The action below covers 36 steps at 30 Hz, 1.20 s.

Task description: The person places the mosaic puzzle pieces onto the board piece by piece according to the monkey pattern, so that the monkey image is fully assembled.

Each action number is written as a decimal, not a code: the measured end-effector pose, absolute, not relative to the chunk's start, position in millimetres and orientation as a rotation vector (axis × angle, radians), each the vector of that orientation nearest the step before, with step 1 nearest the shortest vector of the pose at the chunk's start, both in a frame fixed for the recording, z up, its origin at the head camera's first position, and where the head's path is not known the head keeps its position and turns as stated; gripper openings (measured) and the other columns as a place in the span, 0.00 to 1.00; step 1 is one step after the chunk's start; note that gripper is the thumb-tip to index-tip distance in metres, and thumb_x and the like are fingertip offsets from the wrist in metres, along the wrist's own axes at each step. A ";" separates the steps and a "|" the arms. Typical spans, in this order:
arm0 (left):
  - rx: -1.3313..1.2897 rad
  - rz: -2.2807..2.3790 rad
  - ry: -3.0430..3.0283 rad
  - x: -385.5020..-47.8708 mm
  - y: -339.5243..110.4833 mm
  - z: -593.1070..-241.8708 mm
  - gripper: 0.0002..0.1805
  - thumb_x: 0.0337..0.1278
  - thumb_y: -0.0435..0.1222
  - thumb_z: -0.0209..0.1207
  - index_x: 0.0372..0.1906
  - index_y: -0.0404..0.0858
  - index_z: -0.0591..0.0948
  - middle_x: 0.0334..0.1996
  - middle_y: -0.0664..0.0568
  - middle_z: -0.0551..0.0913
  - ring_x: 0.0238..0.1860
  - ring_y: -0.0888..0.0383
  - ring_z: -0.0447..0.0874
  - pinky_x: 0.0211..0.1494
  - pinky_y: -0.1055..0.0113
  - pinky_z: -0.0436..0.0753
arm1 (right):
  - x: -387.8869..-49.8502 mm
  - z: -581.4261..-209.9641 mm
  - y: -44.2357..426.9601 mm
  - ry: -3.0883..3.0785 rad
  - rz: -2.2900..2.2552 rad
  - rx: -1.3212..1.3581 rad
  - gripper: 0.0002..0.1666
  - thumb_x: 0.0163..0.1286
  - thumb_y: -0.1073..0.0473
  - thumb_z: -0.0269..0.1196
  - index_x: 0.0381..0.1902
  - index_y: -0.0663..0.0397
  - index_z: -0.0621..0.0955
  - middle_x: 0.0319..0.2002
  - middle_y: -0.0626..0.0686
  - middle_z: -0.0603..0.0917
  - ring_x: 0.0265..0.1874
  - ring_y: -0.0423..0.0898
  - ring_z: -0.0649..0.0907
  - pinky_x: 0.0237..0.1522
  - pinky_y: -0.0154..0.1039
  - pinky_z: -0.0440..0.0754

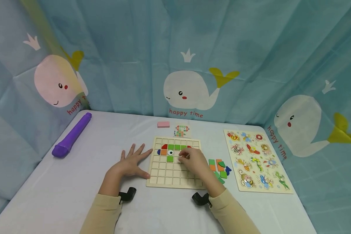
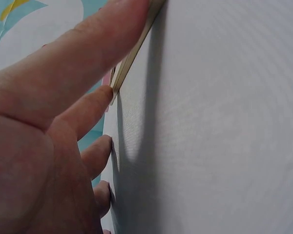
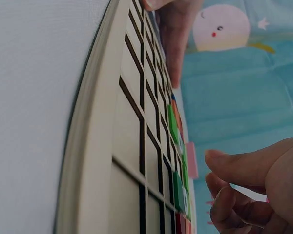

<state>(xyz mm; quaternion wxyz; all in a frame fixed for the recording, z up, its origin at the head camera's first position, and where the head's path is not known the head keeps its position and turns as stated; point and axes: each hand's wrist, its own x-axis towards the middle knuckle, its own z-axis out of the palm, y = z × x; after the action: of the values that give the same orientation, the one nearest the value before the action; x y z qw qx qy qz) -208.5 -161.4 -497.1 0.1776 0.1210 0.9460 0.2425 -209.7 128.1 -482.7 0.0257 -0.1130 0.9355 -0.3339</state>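
Currently, with the clock laid flat around the pale grid board (image 1: 161,180) and twelve pointing away from the person, the left hand (image 1: 131,165) sits at nine o'clock on the white table (image 1: 137,214), fingers spread apart, its thumb and forefinger against the board's near-side edge at that hour. Over the board's three o'clock part is the right hand (image 1: 193,160), its fingers curled and the thumb tip close to the forefinger; I cannot tell whether a piece is pinched between them. The board lies flat in the middle of the table, and toward eleven and twelve its cells hold a red rounded piece (image 1: 164,147), a row of green squares (image 1: 177,147), an orange square (image 1: 163,152), a blue piece (image 1: 159,151), a white eye piece (image 1: 170,152) and one more green square (image 1: 170,159) just below it. Loose coloured pieces (image 1: 223,175), green, orange and blue, lie between three and four, with an insect puzzle (image 1: 235,177) past them at three. A picture card (image 1: 181,131) is near the board at twelve, a pink block (image 1: 163,124) between eleven and twelve. Well apart, between nine and ten, lies a purple microphone-shaped object (image 1: 73,135). A blue curtain (image 1: 125,84) printed with whales hangs behind.
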 end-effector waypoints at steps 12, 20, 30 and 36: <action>0.341 0.679 2.679 -211.1 -163.1 -497.6 0.65 0.29 0.61 0.79 0.80 0.55 0.59 0.83 0.43 0.42 0.80 0.33 0.25 0.73 0.28 0.26 | -198.8 -474.0 163.4 2.900 -1.113 -0.240 0.06 0.65 0.58 0.71 0.40 0.50 0.88 0.32 0.43 0.85 0.29 0.41 0.78 0.29 0.36 0.77; 0.335 0.684 2.674 -212.5 -160.7 -499.5 0.66 0.27 0.62 0.79 0.79 0.56 0.60 0.83 0.44 0.42 0.80 0.34 0.24 0.74 0.28 0.26 | -193.2 -474.3 194.9 2.895 -1.054 -0.113 0.07 0.65 0.57 0.72 0.40 0.49 0.87 0.31 0.44 0.83 0.26 0.42 0.79 0.25 0.36 0.78; 0.335 0.681 2.678 -211.3 -162.2 -500.3 0.66 0.27 0.61 0.79 0.79 0.55 0.60 0.83 0.44 0.42 0.80 0.33 0.24 0.74 0.28 0.26 | -184.9 -477.1 221.6 2.850 -0.909 -0.106 0.08 0.63 0.57 0.73 0.40 0.49 0.87 0.31 0.44 0.83 0.27 0.43 0.77 0.29 0.37 0.77; 0.350 0.682 2.687 -210.4 -162.2 -500.0 0.66 0.28 0.61 0.79 0.80 0.54 0.60 0.83 0.43 0.43 0.80 0.33 0.25 0.73 0.28 0.27 | -183.6 -479.0 225.4 2.808 -0.843 -0.115 0.09 0.61 0.57 0.75 0.38 0.48 0.86 0.29 0.44 0.81 0.29 0.43 0.76 0.32 0.37 0.75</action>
<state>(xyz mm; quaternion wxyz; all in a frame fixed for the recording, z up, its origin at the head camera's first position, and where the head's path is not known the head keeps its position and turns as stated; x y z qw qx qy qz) -210.4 -162.2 -500.0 0.1728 0.1235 0.9472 0.2403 -183.6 225.4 -479.0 0.1036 -0.0389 0.9519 -0.2858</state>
